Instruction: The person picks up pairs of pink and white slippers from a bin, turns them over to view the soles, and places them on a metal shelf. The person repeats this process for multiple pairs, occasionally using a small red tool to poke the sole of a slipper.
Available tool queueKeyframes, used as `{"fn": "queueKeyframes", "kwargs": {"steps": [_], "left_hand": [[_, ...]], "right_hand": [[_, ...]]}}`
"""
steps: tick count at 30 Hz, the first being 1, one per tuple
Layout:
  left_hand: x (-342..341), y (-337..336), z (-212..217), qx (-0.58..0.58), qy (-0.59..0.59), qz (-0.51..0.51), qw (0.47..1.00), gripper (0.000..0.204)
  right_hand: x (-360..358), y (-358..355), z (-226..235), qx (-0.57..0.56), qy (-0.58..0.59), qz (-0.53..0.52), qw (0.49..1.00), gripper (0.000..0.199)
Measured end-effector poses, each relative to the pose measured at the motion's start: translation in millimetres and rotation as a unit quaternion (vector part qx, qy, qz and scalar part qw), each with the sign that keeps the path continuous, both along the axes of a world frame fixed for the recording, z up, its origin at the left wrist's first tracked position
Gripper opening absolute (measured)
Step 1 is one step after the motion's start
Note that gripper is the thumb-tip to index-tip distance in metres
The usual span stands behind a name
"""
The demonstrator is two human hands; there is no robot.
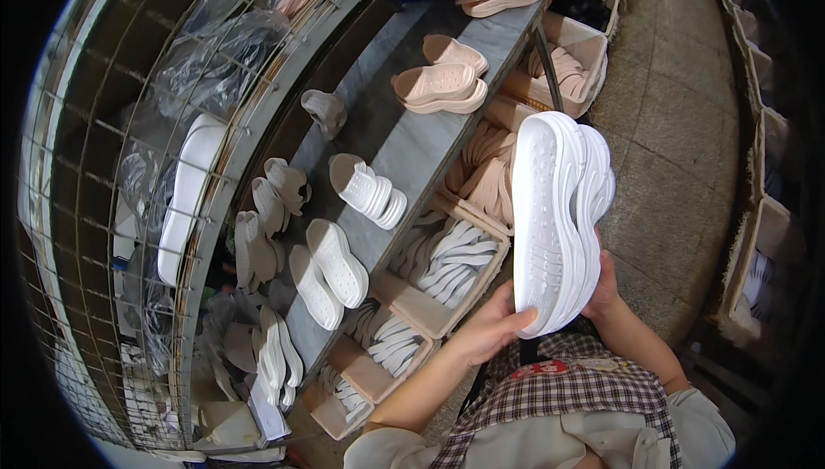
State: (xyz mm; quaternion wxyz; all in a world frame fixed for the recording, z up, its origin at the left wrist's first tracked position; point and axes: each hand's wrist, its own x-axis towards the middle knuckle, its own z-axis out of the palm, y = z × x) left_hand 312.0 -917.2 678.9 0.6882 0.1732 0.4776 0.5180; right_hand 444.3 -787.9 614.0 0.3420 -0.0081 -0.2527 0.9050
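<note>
A stack of white shoe soles (554, 220) stands upright in front of me, held between both hands. My left hand (497, 321) grips its lower left edge, the thumb pressed on the front sole. On the other side, my right hand (605, 287) holds the lower right edge; most of its fingers are hidden behind the stack. The front sole shows a dimpled inner face, and wavy sidewalls of more soles show behind it. Left of the stack, two white soles (331, 271) lie on a grey shelf (421, 147).
Pink soles (443, 87) and stacked white pieces (374, 190) lie on the shelf. Under its edge stand bins of white strips (460, 263) and pink strips (490, 168). A wire-mesh rack (129, 168) rises at the left. More bins (756, 271) line the aisle's right side.
</note>
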Motion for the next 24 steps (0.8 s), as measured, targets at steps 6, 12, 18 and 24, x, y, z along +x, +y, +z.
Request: {"fn": "queueKeyframes", "kwargs": {"steps": [6, 12, 18, 24], "left_hand": [[-39, 35, -11, 0.030, 0.158, 0.084, 0.983, 0.061], [-71, 51, -40, -0.044, 0.024, 0.060, 0.997, 0.042], [-86, 37, -64, -0.115, 0.016, 0.039, 0.992, 0.041], [-91, 33, -75, -0.108, -0.032, 0.031, 0.993, 0.041]], "right_hand": [[-1, -31, -2, -0.053, -0.080, 0.035, 0.995, 0.072], [-18, -38, 2, -0.216, -0.161, 0.184, 0.945, 0.066], [-25, -47, 3, -0.259, -0.219, 0.233, 0.911, 0.085], [-25, -49, -3, -0.272, -0.251, 0.232, 0.899, 0.089]]}}
